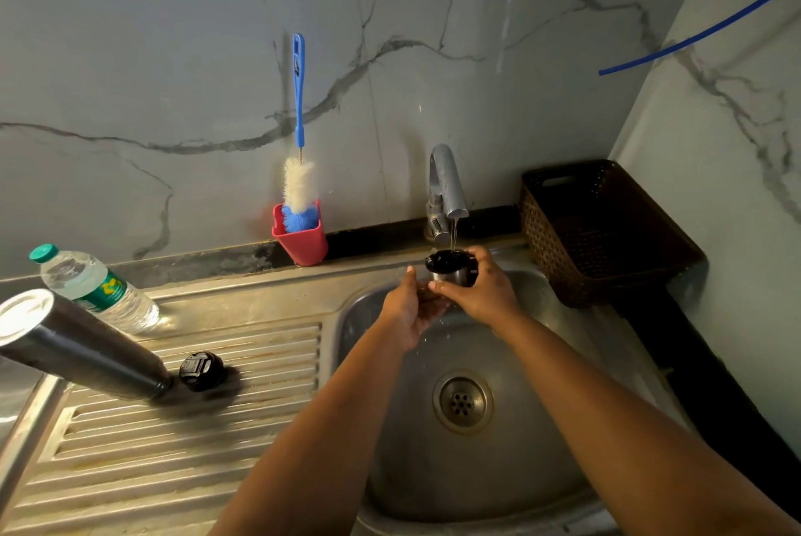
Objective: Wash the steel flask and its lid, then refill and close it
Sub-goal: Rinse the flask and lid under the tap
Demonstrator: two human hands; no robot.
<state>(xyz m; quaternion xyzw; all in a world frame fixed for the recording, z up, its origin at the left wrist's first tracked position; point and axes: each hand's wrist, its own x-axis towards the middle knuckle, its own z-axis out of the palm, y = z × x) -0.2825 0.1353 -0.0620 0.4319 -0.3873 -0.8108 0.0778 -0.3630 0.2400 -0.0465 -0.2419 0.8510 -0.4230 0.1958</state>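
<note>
Holding the steel-and-black flask lid (450, 268) under the thin stream from the chrome tap (446, 188), our right hand (481, 288) curls its fingers round it above the steel sink basin (498, 462). Our left hand (409, 310) cups beneath, fingers relaxed, touching the lid's base. Item: tall steel flask (82, 344), inverted on the ribbed drainboard (173, 457). Item: small black inner stopper (201, 370), just beside the flask's mouth.

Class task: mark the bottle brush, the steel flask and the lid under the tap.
bottle brush (298, 184): head view, on its white bristles above the red holder.
steel flask (86, 344): head view, on its dark body, upside down on the drainboard.
lid (450, 264): head view, on its black upper part.
</note>
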